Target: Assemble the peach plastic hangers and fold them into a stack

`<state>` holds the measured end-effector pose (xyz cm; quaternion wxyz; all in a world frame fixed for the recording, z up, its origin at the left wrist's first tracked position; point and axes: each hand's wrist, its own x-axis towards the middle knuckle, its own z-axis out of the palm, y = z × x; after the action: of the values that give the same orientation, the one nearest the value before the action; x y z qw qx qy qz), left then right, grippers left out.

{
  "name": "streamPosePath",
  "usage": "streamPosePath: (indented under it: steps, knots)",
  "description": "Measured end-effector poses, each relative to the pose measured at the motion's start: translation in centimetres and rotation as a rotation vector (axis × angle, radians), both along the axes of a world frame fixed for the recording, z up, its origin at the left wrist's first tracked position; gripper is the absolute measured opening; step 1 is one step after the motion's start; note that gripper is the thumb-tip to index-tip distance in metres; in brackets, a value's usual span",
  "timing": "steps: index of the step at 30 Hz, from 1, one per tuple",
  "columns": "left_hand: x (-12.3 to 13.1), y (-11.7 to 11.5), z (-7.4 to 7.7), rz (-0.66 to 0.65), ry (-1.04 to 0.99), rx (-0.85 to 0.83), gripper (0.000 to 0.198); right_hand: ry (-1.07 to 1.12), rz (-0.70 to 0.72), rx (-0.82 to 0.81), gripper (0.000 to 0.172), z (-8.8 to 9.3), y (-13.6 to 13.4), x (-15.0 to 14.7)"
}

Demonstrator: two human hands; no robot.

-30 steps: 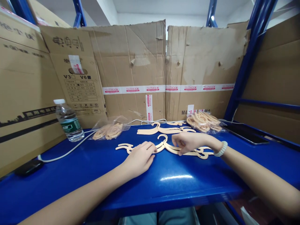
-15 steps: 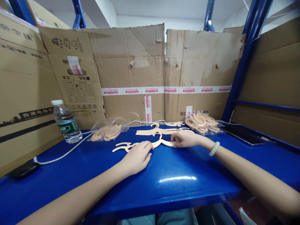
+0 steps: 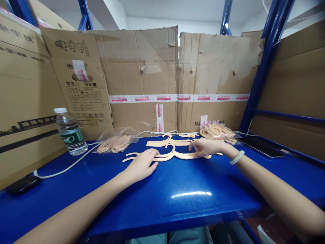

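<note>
A pale peach folding hanger point(image 3: 166, 158) lies on the blue tabletop, its hook pointing away from me and its two arms spread left and right. My left hand point(image 3: 142, 165) rests over the left arm, fingers stretched out and thumb apart on the near side. Over the right arm, my right hand point(image 3: 208, 147) is bent downward, with index finger and thumb apart; its other fingers are partly hidden. Both hands cover parts of the hanger. Just behind it lies a second peach hanger point(image 3: 157, 143) with its arms folded out.
Clear bags of peach hanger parts lie at left point(image 3: 115, 143) and right point(image 3: 217, 132). A water bottle point(image 3: 71, 135) stands at left, near a white cable point(image 3: 67, 169) and a black object point(image 3: 24, 184). A dark tablet point(image 3: 261, 147) lies at right. Cardboard point(image 3: 142, 74) walls the back.
The hanger's left and right arms now lie more extended to the sides. My left hand has moved left and my right hand slightly right, both away from its centre.
</note>
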<state>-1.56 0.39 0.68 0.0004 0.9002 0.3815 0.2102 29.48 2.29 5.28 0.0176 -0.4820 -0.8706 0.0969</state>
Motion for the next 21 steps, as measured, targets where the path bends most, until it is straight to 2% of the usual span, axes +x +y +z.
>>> streamPosePath:
  steps: [3, 8, 13, 16, 19, 21]
  knots:
    - [-0.6, 1.0, 0.1, 0.012, 0.028, -0.022, 0.025, -0.035, -0.044, -0.061, 0.036, 0.7, 0.2, 1.2]
    - [-0.9, 1.5, -0.1, -0.014, 0.022, -0.017, 0.02, -0.094, -0.151, 0.039, 0.036, 1.4, 0.5, 2.3]
    - [-0.7, 1.2, 0.0, -0.002, 0.017, -0.012, 0.019, -0.077, -0.144, 0.014, 0.03, 1.2, 0.7, 2.4]
    - [-0.6, 1.0, 0.1, 0.006, 0.021, 0.001, 0.018, -0.106, -0.189, 0.181, 0.022, 0.7, 1.3, 2.8]
    - [-0.3, 0.8, 0.0, 0.016, 0.004, 0.024, 0.018, -0.182, -0.271, 0.417, 0.026, 0.1, 2.3, 3.4]
    - [0.1, 0.3, -0.1, 0.001, -0.033, 0.049, 0.02, -0.211, -0.296, 0.494, 0.028, -0.2, 3.0, 3.9]
